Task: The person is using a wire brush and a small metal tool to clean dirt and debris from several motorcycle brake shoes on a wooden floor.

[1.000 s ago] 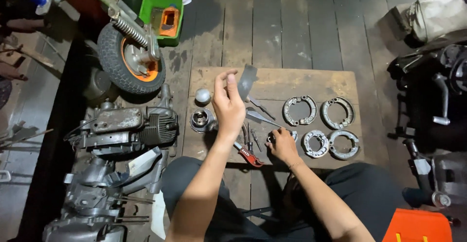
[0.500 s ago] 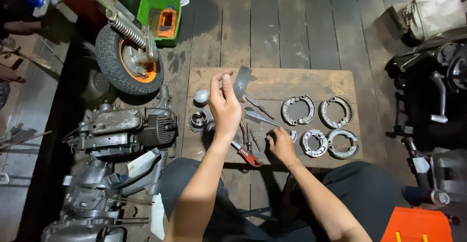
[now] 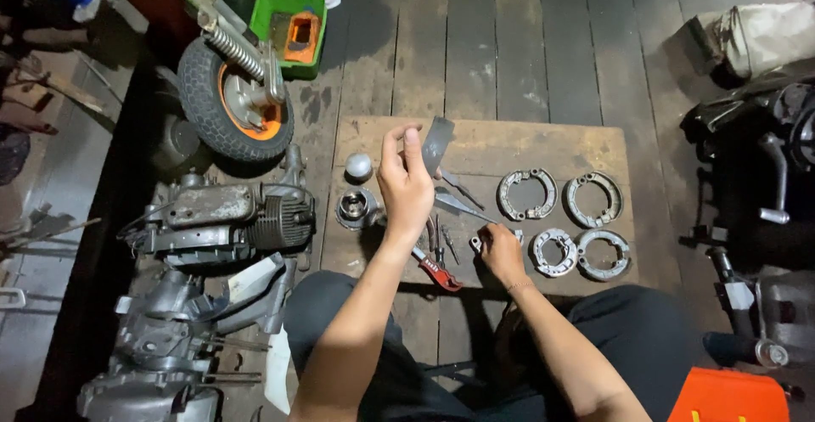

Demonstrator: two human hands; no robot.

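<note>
Your left hand (image 3: 406,186) is raised over the wooden board (image 3: 552,142), fingers pinched on a thin grey metal plate (image 3: 437,144) held upright. Your right hand (image 3: 501,252) rests on the board, fingers curled around a small metal part (image 3: 477,242) — just beside the four brake shoes (image 3: 562,218) and near the red-handled wrench (image 3: 437,273).

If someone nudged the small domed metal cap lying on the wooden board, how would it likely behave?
The domed metal cap looks rounded and smooth, so it would probably rock or roll rather than slide flat. Its polished surface suggests it may be slippery to pinch. It seems small and solid, so likely stiff and not fragile. It lies free on the wooden board, touching nothing.
</note>
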